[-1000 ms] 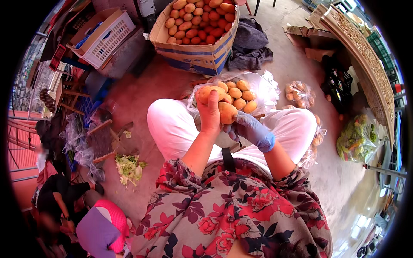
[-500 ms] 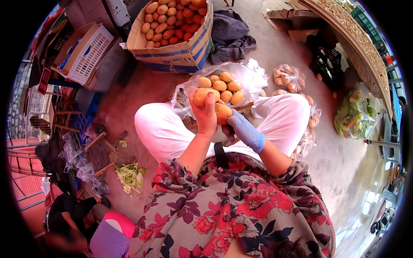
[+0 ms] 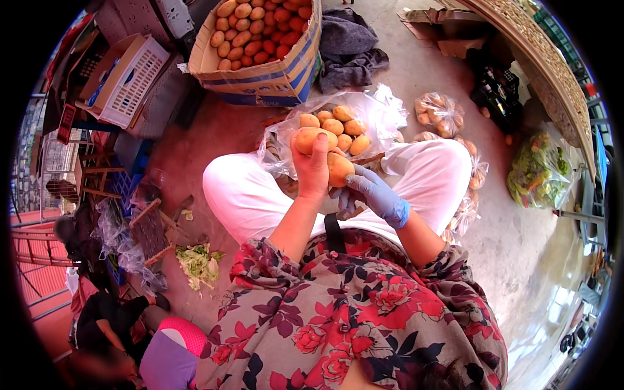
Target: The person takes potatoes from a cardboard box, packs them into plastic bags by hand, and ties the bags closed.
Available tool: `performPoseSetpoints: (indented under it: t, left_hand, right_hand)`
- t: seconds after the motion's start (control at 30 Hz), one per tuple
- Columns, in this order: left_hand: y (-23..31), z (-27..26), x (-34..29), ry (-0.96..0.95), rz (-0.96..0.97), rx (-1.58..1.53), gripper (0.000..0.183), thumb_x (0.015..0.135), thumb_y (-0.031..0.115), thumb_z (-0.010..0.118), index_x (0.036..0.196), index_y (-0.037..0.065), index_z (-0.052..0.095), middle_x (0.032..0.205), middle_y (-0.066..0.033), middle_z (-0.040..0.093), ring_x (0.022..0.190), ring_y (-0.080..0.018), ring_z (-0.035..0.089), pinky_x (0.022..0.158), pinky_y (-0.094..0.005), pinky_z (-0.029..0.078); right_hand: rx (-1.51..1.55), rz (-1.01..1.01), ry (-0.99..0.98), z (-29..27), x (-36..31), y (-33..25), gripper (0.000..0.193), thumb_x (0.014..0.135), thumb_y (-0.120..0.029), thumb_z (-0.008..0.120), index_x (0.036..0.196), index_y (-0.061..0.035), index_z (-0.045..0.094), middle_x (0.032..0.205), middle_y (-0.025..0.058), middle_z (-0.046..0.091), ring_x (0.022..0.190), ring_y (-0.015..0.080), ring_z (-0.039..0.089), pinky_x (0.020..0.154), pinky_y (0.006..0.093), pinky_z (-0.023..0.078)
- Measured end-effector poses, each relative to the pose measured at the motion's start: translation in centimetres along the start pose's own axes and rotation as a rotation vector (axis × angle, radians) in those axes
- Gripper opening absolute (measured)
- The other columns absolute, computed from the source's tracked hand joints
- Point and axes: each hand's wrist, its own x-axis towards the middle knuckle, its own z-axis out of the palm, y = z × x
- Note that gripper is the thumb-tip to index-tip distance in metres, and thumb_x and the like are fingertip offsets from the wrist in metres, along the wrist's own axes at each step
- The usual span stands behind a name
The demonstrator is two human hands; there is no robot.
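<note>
My bare left hand (image 3: 314, 170) is closed around a large yellow-brown potato (image 3: 316, 140), its thumb across the front. A second, rounder potato (image 3: 339, 169) sits just below, against that hand. My right hand (image 3: 374, 196), in a blue-grey glove, has its fingertips at the right side and underside of the second potato. Some of its fingers are loosely bent, and their grip is partly hidden. Just beyond my hands, a clear plastic bag (image 3: 278, 140) lies spread out with several potatoes (image 3: 343, 127) on it.
A cardboard box (image 3: 257, 91) full of potatoes stands ahead, with dark cloth (image 3: 348, 49) beside it. Filled bags of potatoes (image 3: 440, 116) lie by my right knee. Farther right is a bag of leafy greens (image 3: 538, 170). Leaf scraps (image 3: 198, 265) and a small wooden stool (image 3: 151, 233) are left.
My right hand has shifted slightly right, its gloved fingers looser and more spread around the second potato. My left hand keeps its grip, with little movement.
</note>
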Motion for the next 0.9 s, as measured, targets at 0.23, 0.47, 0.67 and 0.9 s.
performPoseSetpoints:
  t: [0.23, 0.47, 0.67, 0.9]
  left_hand:
    - [-0.3, -0.3, 0.6, 0.062, 0.025, -0.002, 0.038, 0.083, 0.023, 0.063, 0.109, 0.008, 0.039, 0.090, -0.0079, 0.052, 0.060, -0.0183, 0.058, 0.053, -0.0287, 0.050]
    - [0.2, -0.3, 0.8, 0.095, -0.001, -0.004, 0.038, 0.083, 0.023, 0.063, 0.109, 0.008, 0.039, 0.089, -0.0073, 0.053, 0.058, -0.0183, 0.058, 0.053, -0.0285, 0.050]
    - [-0.7, -1.1, 1.6, 0.063, 0.016, 0.053, 0.038, 0.084, 0.023, 0.063, 0.109, 0.009, 0.040, 0.090, -0.0075, 0.053, 0.058, -0.0174, 0.058, 0.053, -0.0278, 0.050]
    - [-0.1, -0.6, 1.4, 0.088, -0.038, 0.022, 0.037, 0.083, 0.024, 0.064, 0.108, 0.008, 0.041, 0.091, -0.0065, 0.053, 0.062, -0.0161, 0.058, 0.054, -0.0272, 0.050]
  right_hand:
    - [-0.013, -0.018, -0.004, -0.3, 0.7, 0.3, 0.031, 0.089, -0.020, 0.041, 0.113, 0.0004, 0.044, 0.085, 0.0107, 0.059, 0.063, 0.0157, 0.060, 0.052, 0.0250, 0.050]
    - [0.065, 0.010, 0.000, 0.0, 1.2, 0.4, 0.032, 0.088, -0.019, 0.043, 0.114, -0.0005, 0.044, 0.086, 0.0108, 0.059, 0.064, 0.0162, 0.060, 0.053, 0.0258, 0.051]
    - [-0.008, 0.025, 0.025, -0.5, 1.8, 1.0, 0.037, 0.088, -0.022, 0.042, 0.117, -0.0003, 0.043, 0.086, 0.0104, 0.060, 0.066, 0.0157, 0.061, 0.053, 0.0250, 0.049]
    - [0.152, 0.013, -0.010, -0.4, 1.4, 0.9, 0.034, 0.089, -0.022, 0.040, 0.113, 0.0012, 0.045, 0.087, 0.0107, 0.061, 0.062, 0.0169, 0.061, 0.053, 0.0247, 0.050]
